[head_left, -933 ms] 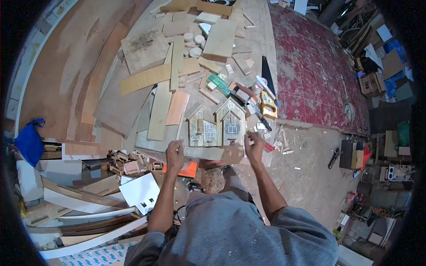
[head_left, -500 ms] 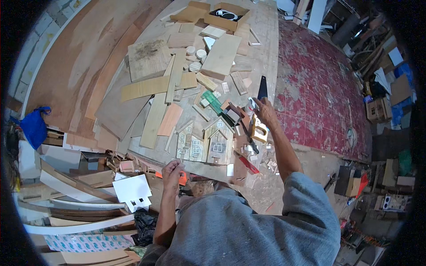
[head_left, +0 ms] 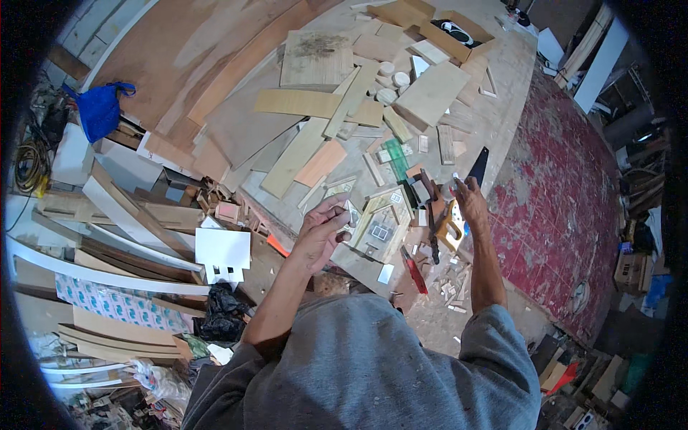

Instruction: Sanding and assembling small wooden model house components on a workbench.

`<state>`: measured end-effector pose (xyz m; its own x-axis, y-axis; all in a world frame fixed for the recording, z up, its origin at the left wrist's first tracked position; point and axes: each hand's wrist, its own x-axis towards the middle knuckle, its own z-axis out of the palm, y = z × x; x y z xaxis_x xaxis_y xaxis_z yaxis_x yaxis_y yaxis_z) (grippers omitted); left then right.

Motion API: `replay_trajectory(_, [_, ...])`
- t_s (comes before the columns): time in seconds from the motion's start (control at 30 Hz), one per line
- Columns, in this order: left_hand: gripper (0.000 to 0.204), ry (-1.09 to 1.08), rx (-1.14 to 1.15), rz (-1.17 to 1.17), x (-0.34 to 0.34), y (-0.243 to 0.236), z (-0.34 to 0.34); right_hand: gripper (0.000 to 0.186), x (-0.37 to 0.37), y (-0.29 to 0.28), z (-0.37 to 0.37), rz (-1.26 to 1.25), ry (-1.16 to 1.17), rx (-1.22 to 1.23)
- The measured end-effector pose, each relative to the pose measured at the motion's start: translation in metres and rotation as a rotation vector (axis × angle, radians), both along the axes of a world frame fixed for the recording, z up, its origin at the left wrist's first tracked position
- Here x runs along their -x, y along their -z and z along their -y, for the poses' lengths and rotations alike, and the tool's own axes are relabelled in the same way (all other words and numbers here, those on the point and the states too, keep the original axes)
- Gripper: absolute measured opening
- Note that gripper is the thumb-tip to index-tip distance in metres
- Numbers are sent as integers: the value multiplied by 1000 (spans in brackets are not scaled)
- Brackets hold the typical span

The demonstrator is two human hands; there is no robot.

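Note:
My left hand [head_left: 322,235] is raised over the near edge of the workbench, its fingers curled together. Whatever it pinches is too small to make out. Just beyond it lies a little wooden house front [head_left: 378,228] with pale window frames, and my hand partly covers the pieces on its left. My right hand [head_left: 470,203] is closed around a small white-tipped object [head_left: 456,176], mostly hidden by the fingers. It is beside a handsaw, whose dark blade [head_left: 479,165] points away and whose yellowish handle [head_left: 451,226] lies nearer me. A red-handled tool [head_left: 413,272] rests close by.
Loose boards [head_left: 297,154], round wooden discs [head_left: 386,96] and a green strip [head_left: 396,159] cover the bench. An open cardboard box [head_left: 466,51] stands at the far end. Stacked offcuts [head_left: 122,287] fill the left side; worn red flooring [head_left: 555,208] lies right.
My left hand has risen and moved right, up to the house pieces. My right hand has drawn back slightly and now holds a small white-tipped object. The whole view has turned.

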<state>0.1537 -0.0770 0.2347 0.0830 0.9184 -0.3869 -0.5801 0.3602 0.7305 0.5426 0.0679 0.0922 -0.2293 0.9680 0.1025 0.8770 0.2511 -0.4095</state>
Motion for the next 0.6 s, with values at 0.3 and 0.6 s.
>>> replay_trajectory(0.3, [35, 75, -94, 82, 17, -21, 9, 25, 36, -32, 26, -142, 113, -378])
replay_trajectory(0.6, [37, 235, -81, 87, 55, -43, 18, 47, 239, -163, 170, -1144, -300, 47])
